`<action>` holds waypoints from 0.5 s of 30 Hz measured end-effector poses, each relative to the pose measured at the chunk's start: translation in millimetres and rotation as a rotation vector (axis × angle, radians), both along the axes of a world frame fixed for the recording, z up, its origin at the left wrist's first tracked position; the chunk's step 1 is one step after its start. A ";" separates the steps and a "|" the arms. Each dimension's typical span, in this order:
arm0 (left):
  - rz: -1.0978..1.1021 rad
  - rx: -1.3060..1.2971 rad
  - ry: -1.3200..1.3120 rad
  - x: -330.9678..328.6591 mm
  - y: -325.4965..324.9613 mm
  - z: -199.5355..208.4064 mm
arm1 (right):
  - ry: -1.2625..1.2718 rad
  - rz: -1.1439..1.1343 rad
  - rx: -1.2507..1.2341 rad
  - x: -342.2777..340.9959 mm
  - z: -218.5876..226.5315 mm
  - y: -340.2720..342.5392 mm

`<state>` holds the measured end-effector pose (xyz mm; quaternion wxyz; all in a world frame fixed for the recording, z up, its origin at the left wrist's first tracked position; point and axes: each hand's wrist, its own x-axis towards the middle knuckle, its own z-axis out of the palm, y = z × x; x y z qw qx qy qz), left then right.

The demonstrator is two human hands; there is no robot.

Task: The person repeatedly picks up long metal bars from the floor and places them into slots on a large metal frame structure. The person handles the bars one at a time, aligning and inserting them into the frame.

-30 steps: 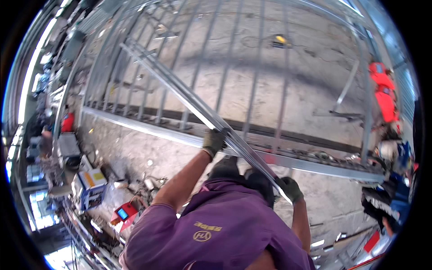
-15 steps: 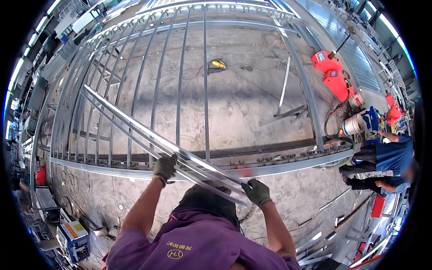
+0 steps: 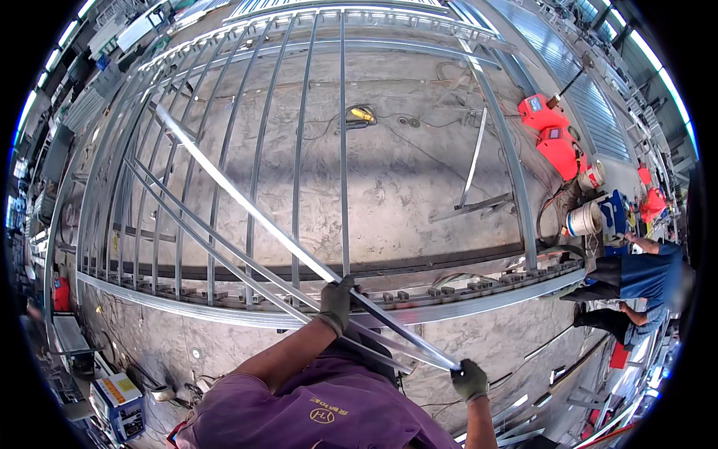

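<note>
A long bright metal tube (image 3: 247, 200) slants from the far left down toward me, over the bars of a large metal frame (image 3: 344, 172). Gloved in dark green, my left hand (image 3: 336, 305) is closed around this tube partway along it. At its near end my right hand (image 3: 470, 380), gloved alike, grips the tip. Two thinner-looking metal bars (image 3: 217, 238) lie slantwise across the frame's near rail (image 3: 179, 305), left of the held tube, and pass below my left forearm. My palms and some fingers are hidden.
Red machines (image 3: 557, 146) stand right of the frame, near a white bucket (image 3: 583, 218). A person in blue (image 3: 643, 273) is at the right. A yellow-handled tool (image 3: 362, 115) and cables lie on the floor inside the frame. A blue-and-white boxy machine (image 3: 118, 404) sits at lower left.
One tube has separated from the other two, its far end swinging outward. Both hands moved right, the right one also nearer me; the two other bars stay across the frame.
</note>
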<state>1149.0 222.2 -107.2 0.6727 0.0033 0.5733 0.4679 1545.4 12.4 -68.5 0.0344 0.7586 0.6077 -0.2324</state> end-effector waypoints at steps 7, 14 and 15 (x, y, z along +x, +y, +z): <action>-0.165 0.196 0.045 26.0 118.6 53.6 | 0.246 -0.145 -0.072 -106.6 20.9 43.1; -0.245 0.223 0.153 64.2 237.3 44.1 | 0.522 -0.272 0.058 -188.7 11.3 132.8; -0.253 0.219 0.187 71.8 250.8 39.2 | 0.597 -0.292 0.087 -191.1 10.6 143.0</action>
